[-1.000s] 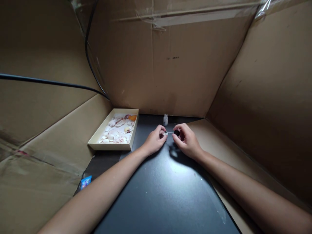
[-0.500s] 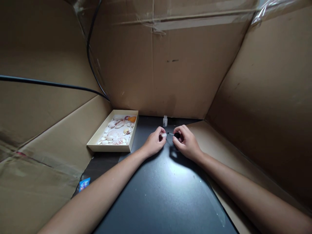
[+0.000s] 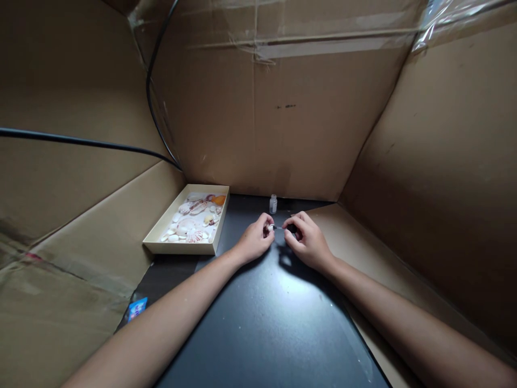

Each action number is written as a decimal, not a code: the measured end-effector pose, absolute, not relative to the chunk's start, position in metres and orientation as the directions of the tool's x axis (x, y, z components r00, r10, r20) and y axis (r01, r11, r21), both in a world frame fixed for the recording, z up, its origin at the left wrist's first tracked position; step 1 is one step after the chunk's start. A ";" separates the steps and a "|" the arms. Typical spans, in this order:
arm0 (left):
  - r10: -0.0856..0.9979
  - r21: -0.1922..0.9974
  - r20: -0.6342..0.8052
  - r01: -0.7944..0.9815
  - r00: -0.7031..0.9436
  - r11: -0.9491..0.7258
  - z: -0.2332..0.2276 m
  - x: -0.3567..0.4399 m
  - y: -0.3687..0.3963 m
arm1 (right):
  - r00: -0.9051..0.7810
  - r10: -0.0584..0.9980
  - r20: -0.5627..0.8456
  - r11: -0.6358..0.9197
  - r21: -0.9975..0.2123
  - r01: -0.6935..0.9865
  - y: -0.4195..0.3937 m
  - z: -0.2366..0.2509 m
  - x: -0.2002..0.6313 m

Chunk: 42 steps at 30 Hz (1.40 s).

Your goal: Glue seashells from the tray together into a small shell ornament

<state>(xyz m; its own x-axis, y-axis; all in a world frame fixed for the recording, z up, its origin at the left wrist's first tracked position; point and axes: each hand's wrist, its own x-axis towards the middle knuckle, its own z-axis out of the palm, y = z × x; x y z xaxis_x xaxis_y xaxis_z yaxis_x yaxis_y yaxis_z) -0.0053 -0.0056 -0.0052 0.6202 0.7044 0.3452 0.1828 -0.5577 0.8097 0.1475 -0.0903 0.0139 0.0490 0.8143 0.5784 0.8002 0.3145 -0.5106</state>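
Note:
Between the thumb and fingers of my left hand is a small white shell, partly hidden by the fingertips. My right hand pinches the black cap of a brush applicator. Its thin stem points left, and the dark tip meets the shell or lies right at it. A little beyond both hands, a small clear bottle stands upright without a cap. Both hands are low over the dark table.
A shallow cream box holding several seashells sits at the left back. A blue packet lies by my left forearm. Cardboard walls enclose the table, and a black cable crosses the left side.
My right hand has moved slightly left, bringing the applicator's tip from just short of the shell up to it. The left hand still holds the shell. The view has shifted slightly.

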 end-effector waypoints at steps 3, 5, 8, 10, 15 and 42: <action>0.696 0.807 0.351 0.175 0.627 -0.565 -0.006 -0.005 -0.005 | 0.039 0.807 0.589 0.331 -0.505 0.797 -0.091 0.014 0.147; 0.692 0.805 0.347 0.178 0.632 -0.566 -0.006 -0.006 -0.004 | -0.004 0.806 0.592 0.352 -0.473 0.808 -0.092 0.014 0.147; 0.692 0.810 0.337 0.178 0.638 -0.558 -0.007 -0.006 -0.004 | 0.000 0.806 0.592 0.330 -0.449 0.830 -0.092 0.014 0.147; 0.693 0.813 0.336 0.176 0.638 -0.556 -0.007 -0.006 -0.003 | 0.027 0.801 0.598 0.322 -0.468 0.823 -0.092 0.015 0.147; 0.691 0.804 0.347 0.178 0.634 -0.568 -0.007 -0.005 -0.003 | -0.002 0.800 0.600 0.353 -0.467 0.811 -0.092 0.015 0.146; 0.686 0.775 0.339 0.222 0.643 -0.591 -0.005 -0.005 -0.003 | 0.019 0.795 0.606 0.344 -0.477 0.809 -0.091 0.013 0.148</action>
